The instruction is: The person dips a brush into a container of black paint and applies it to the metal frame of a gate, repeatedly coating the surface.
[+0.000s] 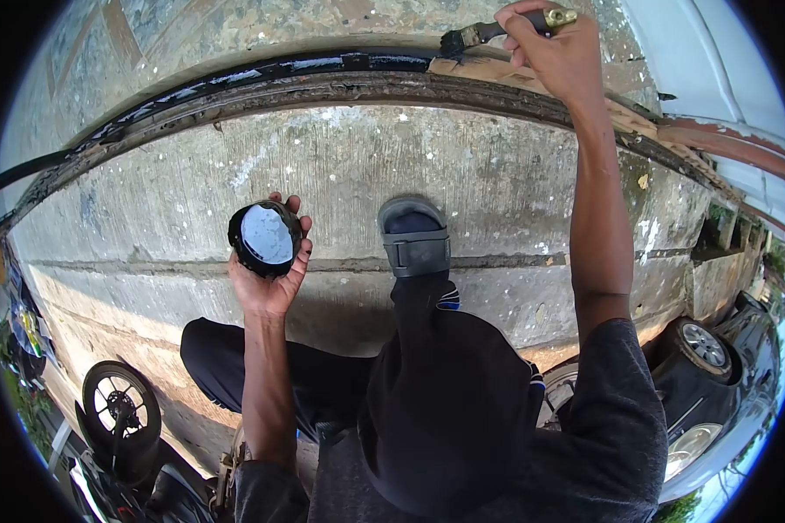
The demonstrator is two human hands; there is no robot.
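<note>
My left hand (269, 283) is wrapped from below around a small round cup of dark paint (267, 235), whose glossy surface reflects the light sky. At the upper right, my right hand (554, 48) grips a paintbrush (488, 33) by its dark handle. The black-coated bristles touch a long wooden beam (497, 74), right where glossy black paint (314, 66) meets bare wood. To the left of the brush the beam is black and wet-looking; to the right it shows pale brown wood.
Below the beam lies paint-spattered concrete (340, 157), with my sandalled foot (414, 235) on it. A motorcycle wheel (120, 410) stands at lower left, a dark car (715, 366) at lower right. Pale blue panels (715, 61) rise at upper right.
</note>
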